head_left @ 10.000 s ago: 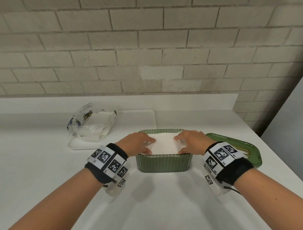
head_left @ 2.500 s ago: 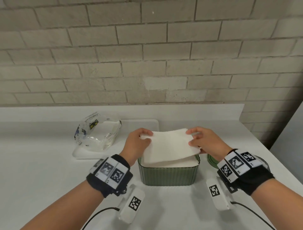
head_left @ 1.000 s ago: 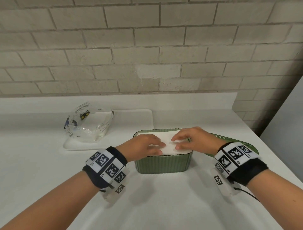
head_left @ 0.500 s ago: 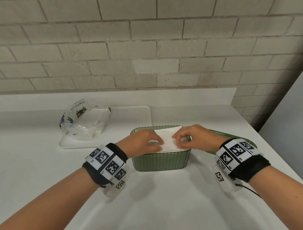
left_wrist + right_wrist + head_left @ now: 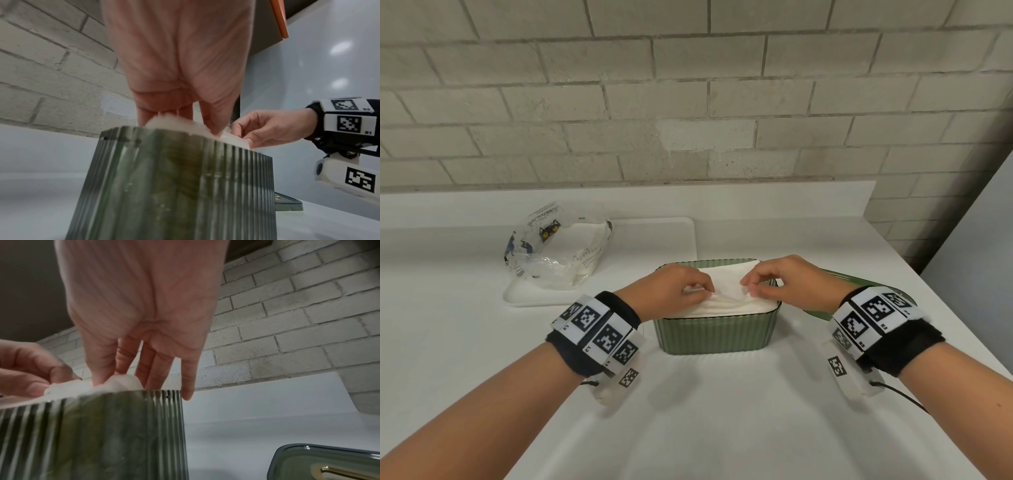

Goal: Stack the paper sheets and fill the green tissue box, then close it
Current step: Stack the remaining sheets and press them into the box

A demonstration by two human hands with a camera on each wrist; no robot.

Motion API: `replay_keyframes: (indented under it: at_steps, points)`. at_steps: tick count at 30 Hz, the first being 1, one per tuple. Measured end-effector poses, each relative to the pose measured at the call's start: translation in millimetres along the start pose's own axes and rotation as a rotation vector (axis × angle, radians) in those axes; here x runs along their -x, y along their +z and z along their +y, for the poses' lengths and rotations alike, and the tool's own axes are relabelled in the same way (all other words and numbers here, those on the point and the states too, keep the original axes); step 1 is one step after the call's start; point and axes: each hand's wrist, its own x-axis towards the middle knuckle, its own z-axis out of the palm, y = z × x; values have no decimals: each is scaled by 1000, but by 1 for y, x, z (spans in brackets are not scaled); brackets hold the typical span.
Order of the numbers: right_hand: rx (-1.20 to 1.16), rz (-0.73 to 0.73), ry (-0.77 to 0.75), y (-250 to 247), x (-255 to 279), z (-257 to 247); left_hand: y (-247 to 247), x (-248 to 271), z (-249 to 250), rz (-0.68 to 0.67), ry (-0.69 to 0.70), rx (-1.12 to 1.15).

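Change: both my hands, flat on the paper a second ago, now curl and pinch the top sheet near its middle, bunching it into a low ridge.
Left grip: my left hand (image 5: 674, 289) pinches the top sheet (image 5: 726, 296) between thumb and fingertips, narrow, on the left of the ridge.
Right grip: my right hand (image 5: 787, 286) pinches the same sheet from the right, thumb against forefinger; the little finger hangs past the box's corner.
Box: the green tissue box (image 5: 715, 334) stands on the white counter (image 5: 705, 418) between my wrists, filled with the paper stack (image 5: 763, 308), which rises just above the rim.
Lid: the green lid (image 5: 866, 284) lies on the counter just right of the box, mostly behind my right wrist.
Risk: the thin sheet could tear if my two pinches pull apart; lifting may drag lower sheets up; a proud stack may stop the lid seating.
Materials: soft, limp, matte white paper; translucent ribbed green walls with rounded corners; smooth glossy lid with a brass-coloured fitting.
Elsewhere: a crumpled clear plastic wrapper (image 5: 558, 246) sits on a white tray (image 5: 654, 236), well left.
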Motion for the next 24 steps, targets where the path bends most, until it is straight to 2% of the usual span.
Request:
replay_keyframes:
  at_steps: [8, 12, 24]
  points:
    - [-108, 59, 53, -2, -2, -2, 0, -2, 1, 71, -44, 28]
    - [-100, 122, 44, 1, -3, -7, -1, -2, 2, 82, -57, 49]
    - [-33, 152, 55, 1, -5, -13, -5, -1, 0, 82, -101, 112]
